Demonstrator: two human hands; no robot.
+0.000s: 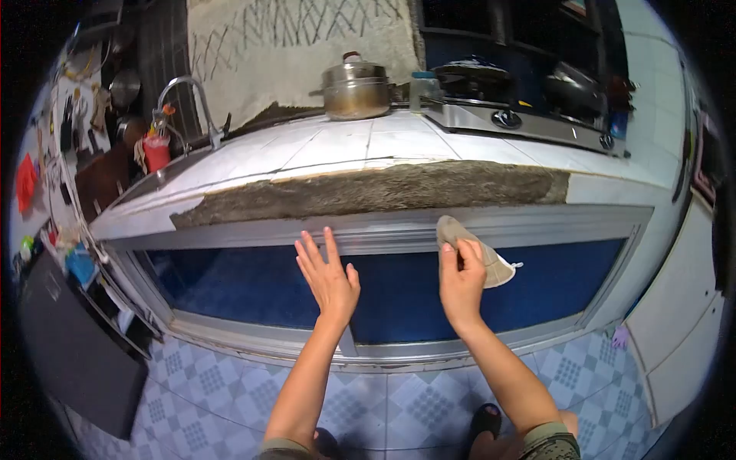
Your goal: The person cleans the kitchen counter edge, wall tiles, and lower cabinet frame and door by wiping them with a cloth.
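Note:
My left hand (330, 277) is held up before the counter's front edge, fingers spread and with nothing in it. To its right, my right hand (463, 277) pinches a beige oven mitt (497, 264) with white edging and a small hanging loop. The mitt's rounded end points up and left, and its edged end hangs to the lower right. Part of it is hidden behind my fingers. Both hands are in front of the cabinet with blue panels (399, 295), below the worktop.
On the white tiled counter (337, 149) stand a lidded metal pot (356, 90), a glass jar (423, 92) and a gas stove (529, 126) bearing dark pans. A tap (201, 107) and a red container (156, 153) are at the left. The counter's front edge is rough cement.

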